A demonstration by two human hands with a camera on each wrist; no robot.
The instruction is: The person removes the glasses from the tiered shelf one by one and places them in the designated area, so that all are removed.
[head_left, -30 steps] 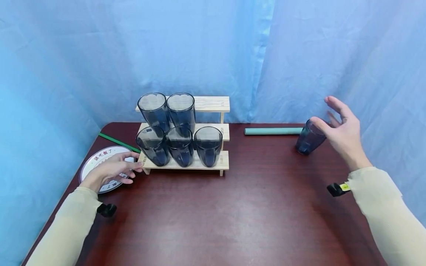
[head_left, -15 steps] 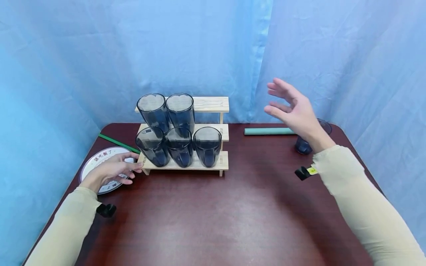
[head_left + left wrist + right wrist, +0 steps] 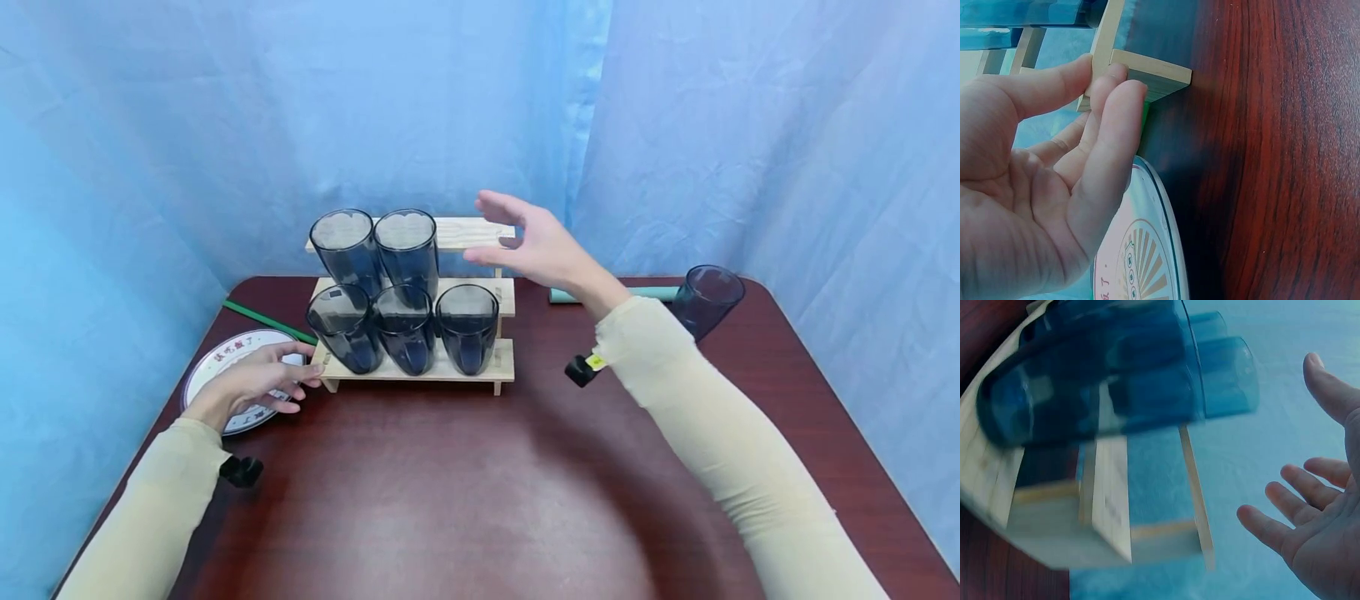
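Note:
My left hand (image 3: 258, 385) pinches the left end of the lowest step of a three-step wooden rack (image 3: 472, 233). In the left wrist view, the thumb (image 3: 1060, 87) lies against the board's edge and the fingertips sit under its corner. Three dark blue-grey drinking glasses (image 3: 468, 329) stand in a row on that lowest step. Behind them, two more glasses (image 3: 407, 250) rise from the middle step. Fingers spread and holding nothing, my right hand (image 3: 536, 243) hovers over the rack's right end, beside the glasses in the right wrist view.
One more glass (image 3: 708, 296) stands at the back right of the table, partly behind my right sleeve. A pale green tube (image 3: 652, 293) lies near it. A printed plate (image 3: 225, 358) and a thin green stick (image 3: 258, 317) lie at the left.
My right hand has left the glass at the right and swept left to the rack, without anything in it. The left hand has stayed at the rack's corner.

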